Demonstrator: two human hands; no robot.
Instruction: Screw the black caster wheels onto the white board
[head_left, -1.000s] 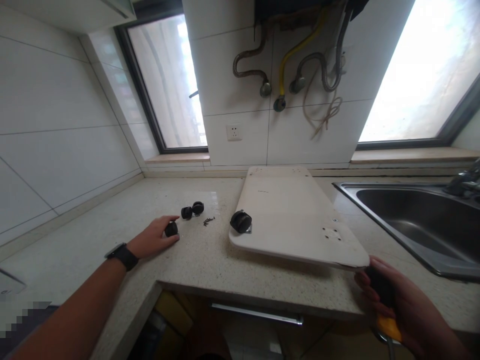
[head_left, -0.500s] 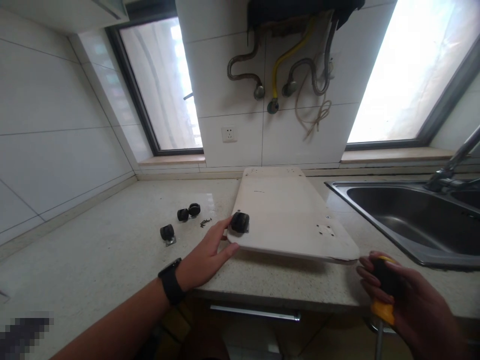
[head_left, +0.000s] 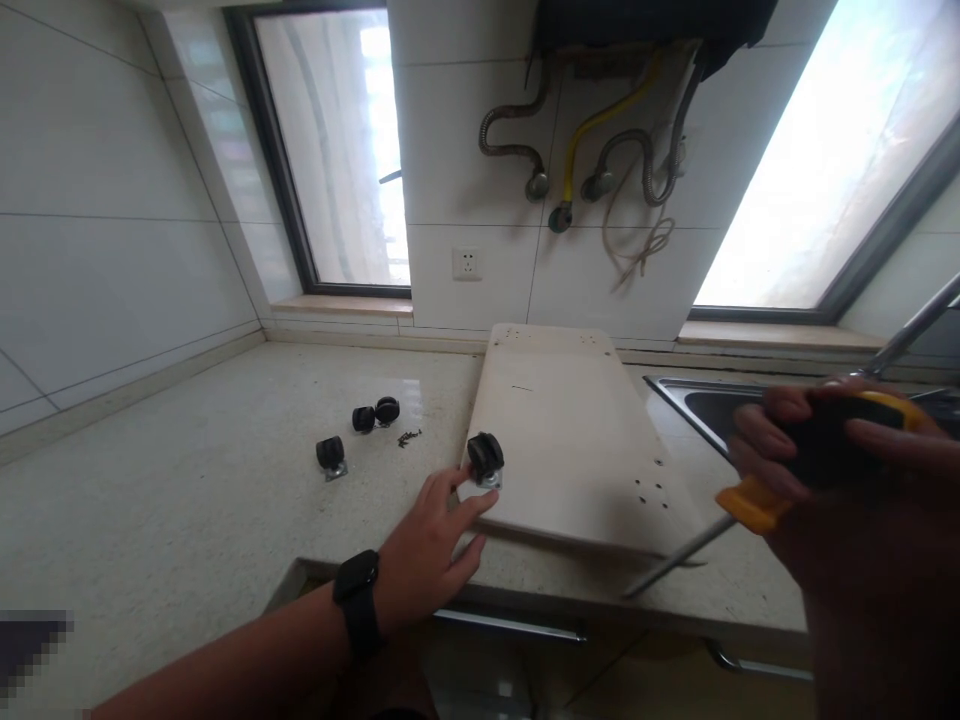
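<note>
A black twin-wheel caster (head_left: pixel 486 455) stands with its metal plate on the near left corner of a pale board (head_left: pixel 562 430). My left hand (head_left: pixel 427 545) is at that corner, its fingertips holding the caster's plate from the left and front. In my right hand (head_left: pixel 832 460), blurred and raised over the right side, is a yellow-and-black screwdriver (head_left: pixel 754 503), its shaft pointing down and left past the board's near right corner. Small holes show near the board's corners. Further left lie three more casters (head_left: pixel 330 455) and a small pile of screws (head_left: pixel 409 438).
The speckled countertop (head_left: pixel 210 480) ends at a front edge above drawers with metal handles (head_left: pixel 517 625). A steel sink (head_left: pixel 697 405) with a tap is on the right. Flexible pipes (head_left: pixel 510 150) and a socket (head_left: pixel 466 263) are on the tiled wall.
My right hand has lifted the screwdriver up and turned its shaft leftward. My left fingers have shifted from the board's edge onto the caster's plate, and the caster now stands more upright.
</note>
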